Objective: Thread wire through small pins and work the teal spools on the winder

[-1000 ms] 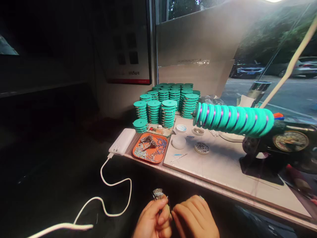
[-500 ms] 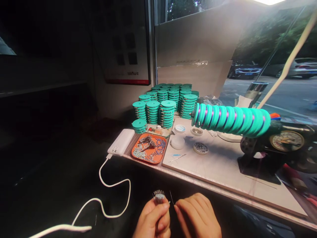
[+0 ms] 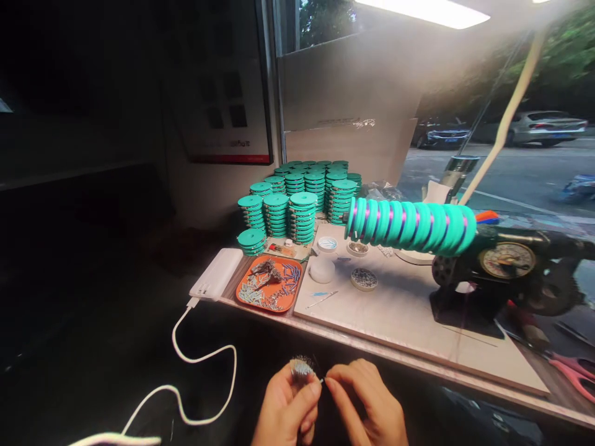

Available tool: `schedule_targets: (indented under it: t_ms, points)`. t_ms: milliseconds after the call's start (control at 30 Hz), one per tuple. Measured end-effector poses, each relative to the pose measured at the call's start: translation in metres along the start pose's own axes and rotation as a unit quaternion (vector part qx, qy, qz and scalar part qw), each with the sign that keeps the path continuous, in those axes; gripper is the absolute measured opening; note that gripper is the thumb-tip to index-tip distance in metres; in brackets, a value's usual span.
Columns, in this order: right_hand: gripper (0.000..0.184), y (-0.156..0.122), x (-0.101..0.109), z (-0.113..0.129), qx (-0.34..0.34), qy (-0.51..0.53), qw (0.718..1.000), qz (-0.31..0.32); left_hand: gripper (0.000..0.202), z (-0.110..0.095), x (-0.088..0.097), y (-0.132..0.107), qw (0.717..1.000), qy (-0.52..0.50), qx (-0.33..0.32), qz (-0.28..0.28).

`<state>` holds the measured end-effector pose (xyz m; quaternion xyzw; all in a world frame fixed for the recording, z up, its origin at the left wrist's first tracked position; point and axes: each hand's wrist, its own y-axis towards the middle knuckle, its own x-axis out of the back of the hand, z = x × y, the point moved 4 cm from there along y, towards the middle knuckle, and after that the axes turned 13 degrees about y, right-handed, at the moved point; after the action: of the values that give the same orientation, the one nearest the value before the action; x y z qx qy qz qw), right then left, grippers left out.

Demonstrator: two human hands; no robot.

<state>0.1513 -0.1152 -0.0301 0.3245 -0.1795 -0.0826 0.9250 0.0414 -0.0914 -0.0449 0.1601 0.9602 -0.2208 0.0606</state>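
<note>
A bundle of small pale pieces with fine metal tips (image 3: 302, 368) stands up from my left hand (image 3: 290, 409), which is closed around it. To its right, my right hand (image 3: 367, 399) pinches thumb against forefinger. A faint thin wire rises near those fingertips, and a tiny light piece (image 3: 321, 380) shows between the two hands beside my left thumb. Both hands are low in view, in front of the table edge. What lies inside the left fist is hidden. Nearest on the table is an orange tray (image 3: 242, 298) with small grey, blue and metal pieces in it.
Stacked teal spools (image 3: 302, 217) stand at the back. More teal spools (image 3: 409, 228) sit on the shaft of a black machine (image 3: 502, 260). Small round dishes (image 3: 364, 279) lie on the board (image 3: 395, 328). A white power bank (image 3: 216, 274) with a cable and pink scissors (image 3: 576, 375) lie near the edges.
The table scene has shifted left and slightly down in view. My right fingertips have come closer to my left thumb, and the thin wire shows less clearly than before.
</note>
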Motion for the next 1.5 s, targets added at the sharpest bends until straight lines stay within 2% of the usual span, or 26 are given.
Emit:
schedule_targets:
  t_ms: [133, 267, 400, 567, 767, 933, 1067, 1167, 1300, 1500]
  points:
    - [0.01, 0.007, 0.008, -0.009, -0.083, 0.059, 0.995, 0.001, 0.04, -0.014, -0.011, 0.007, 0.997, 0.042, -0.056, -0.038]
    - [0.016, 0.011, 0.016, -0.017, -0.161, 0.125, 0.978, -0.051, 0.041, -0.024, -0.019, 0.012, 0.991, 0.081, -0.069, -0.076]
    - [0.017, 0.015, 0.023, -0.021, -0.187, 0.165, 0.965, -0.075, 0.034, -0.033, -0.027, 0.015, 0.984, 0.109, -0.103, -0.093]
    - [0.014, 0.017, 0.03, -0.023, -0.169, 0.184, 0.964, -0.094, 0.029, -0.041, -0.036, 0.017, 0.98, 0.124, -0.129, -0.086]
    - [0.015, 0.017, 0.032, -0.023, -0.154, 0.177, 0.966, -0.104, 0.034, -0.038, -0.038, 0.019, 0.982, 0.137, -0.104, -0.073]
    - [0.017, 0.016, 0.032, -0.025, -0.157, 0.173, 0.965, -0.116, 0.03, -0.042, -0.04, 0.019, 0.972, 0.173, -0.151, -0.056]
    - [0.018, 0.017, 0.031, -0.023, -0.157, 0.154, 0.969, -0.109, 0.026, -0.042, -0.039, 0.02, 0.969, 0.183, -0.159, -0.043]
    - [0.02, 0.019, 0.032, -0.019, -0.129, 0.139, 0.977, -0.101, 0.02, -0.044, -0.041, 0.019, 0.97, 0.17, -0.169, -0.031]
    - [0.02, 0.022, 0.033, -0.013, -0.079, 0.12, 0.985, -0.095, 0.024, -0.046, -0.041, 0.016, 0.977, 0.134, -0.161, -0.036]
    - [0.019, 0.024, 0.03, -0.012, -0.068, 0.134, 0.985, -0.08, 0.024, -0.047, -0.035, 0.013, 0.985, 0.104, -0.136, -0.03]
